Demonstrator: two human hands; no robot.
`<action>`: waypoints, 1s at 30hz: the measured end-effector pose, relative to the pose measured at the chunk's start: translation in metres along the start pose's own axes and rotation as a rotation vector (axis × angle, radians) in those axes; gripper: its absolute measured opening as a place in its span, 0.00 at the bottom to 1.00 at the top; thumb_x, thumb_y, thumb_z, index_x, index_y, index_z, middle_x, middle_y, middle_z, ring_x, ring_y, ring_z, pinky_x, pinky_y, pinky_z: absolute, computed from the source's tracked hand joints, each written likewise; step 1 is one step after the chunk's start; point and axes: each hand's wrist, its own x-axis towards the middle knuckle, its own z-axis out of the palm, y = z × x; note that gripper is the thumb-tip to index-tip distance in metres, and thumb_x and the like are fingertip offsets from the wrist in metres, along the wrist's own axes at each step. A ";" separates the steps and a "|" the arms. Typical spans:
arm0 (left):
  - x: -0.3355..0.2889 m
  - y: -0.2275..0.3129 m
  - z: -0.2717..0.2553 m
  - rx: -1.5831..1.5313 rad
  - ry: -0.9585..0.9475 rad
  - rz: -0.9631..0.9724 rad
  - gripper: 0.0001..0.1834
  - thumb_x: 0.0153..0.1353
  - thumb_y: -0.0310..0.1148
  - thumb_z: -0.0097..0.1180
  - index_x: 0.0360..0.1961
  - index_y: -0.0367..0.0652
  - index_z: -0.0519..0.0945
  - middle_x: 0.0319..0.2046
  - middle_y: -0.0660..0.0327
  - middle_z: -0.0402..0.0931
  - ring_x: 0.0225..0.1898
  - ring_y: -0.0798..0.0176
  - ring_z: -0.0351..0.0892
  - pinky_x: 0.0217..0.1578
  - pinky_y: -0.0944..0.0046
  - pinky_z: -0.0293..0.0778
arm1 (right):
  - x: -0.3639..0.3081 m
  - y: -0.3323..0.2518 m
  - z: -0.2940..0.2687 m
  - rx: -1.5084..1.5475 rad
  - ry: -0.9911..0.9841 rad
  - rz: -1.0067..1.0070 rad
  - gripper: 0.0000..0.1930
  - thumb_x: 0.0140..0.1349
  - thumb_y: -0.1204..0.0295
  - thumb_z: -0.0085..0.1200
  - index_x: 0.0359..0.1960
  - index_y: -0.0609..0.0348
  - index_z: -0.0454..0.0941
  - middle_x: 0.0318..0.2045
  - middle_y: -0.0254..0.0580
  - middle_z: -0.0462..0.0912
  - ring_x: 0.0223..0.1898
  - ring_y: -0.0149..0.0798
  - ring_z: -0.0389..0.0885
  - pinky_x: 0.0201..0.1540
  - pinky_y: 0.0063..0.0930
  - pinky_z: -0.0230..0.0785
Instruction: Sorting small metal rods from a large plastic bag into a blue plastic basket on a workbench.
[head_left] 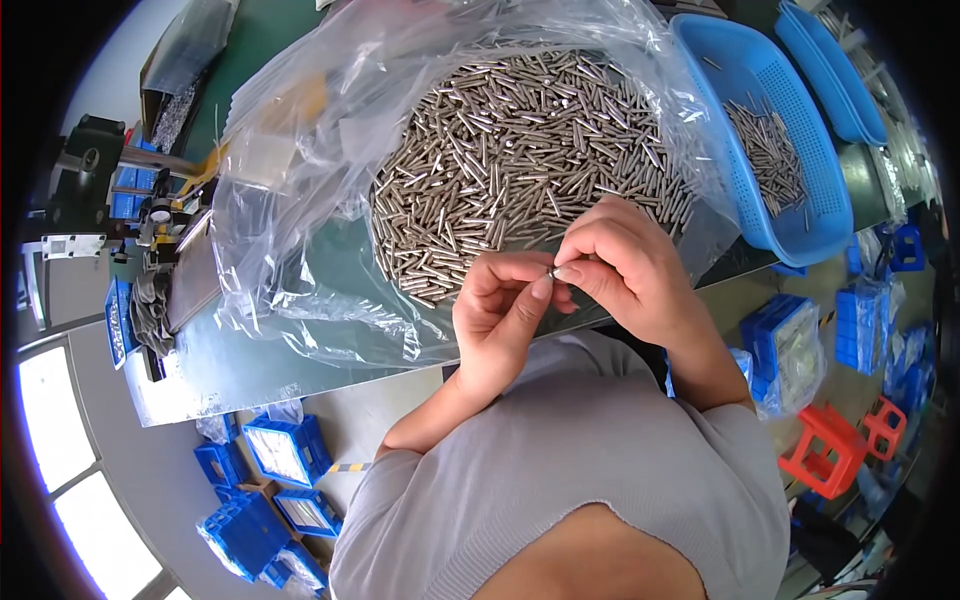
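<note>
Pinching one small metal piece between their fingertips, the left hand and the right hand meet over the near edge of the big pile of metal pins; the fingertips hide most of the piece, so one cannot tell which way it points or how its long side runs; the pins in the pile are long and thin and point every which way. Both hands have thumb and finger pressed close, with no wide gap; the left thumb leans up and to the right, its other fingers curled; the right thumb points left, with a bent finger above it. Two hands, one held piece and two blue baskets, a near one and a far one, can be counted; the pile has too many pins to count; it sits on one clear plastic sheet on the green table; more pins lie in the near basket; two red stools, a big-looking one and a small-looking one, stand at the right.
</note>
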 end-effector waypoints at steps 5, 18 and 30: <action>-0.001 0.000 -0.002 -0.039 -0.034 0.009 0.06 0.64 0.18 0.48 0.42 0.34 0.69 0.42 0.51 0.76 0.36 0.64 0.79 0.39 0.65 0.79 | -0.001 0.005 0.002 0.180 -0.010 0.135 0.05 0.54 0.77 0.60 0.29 0.59 0.75 0.27 0.36 0.75 0.28 0.33 0.73 0.30 0.23 0.64; 0.001 0.000 0.000 -0.054 0.029 0.012 0.04 0.64 0.18 0.49 0.40 0.34 0.69 0.41 0.49 0.76 0.35 0.64 0.79 0.38 0.64 0.80 | -0.007 -0.008 -0.011 -0.013 0.256 0.145 0.04 0.53 0.80 0.57 0.29 0.61 0.75 0.29 0.41 0.77 0.30 0.38 0.76 0.33 0.27 0.68; 0.005 -0.004 0.001 -0.180 0.194 0.206 0.04 0.65 0.21 0.47 0.40 0.37 0.68 0.37 0.47 0.75 0.31 0.64 0.75 0.32 0.61 0.81 | -0.004 -0.008 -0.026 -0.436 0.127 0.059 0.09 0.47 0.77 0.63 0.31 0.56 0.78 0.30 0.37 0.77 0.34 0.45 0.75 0.36 0.35 0.69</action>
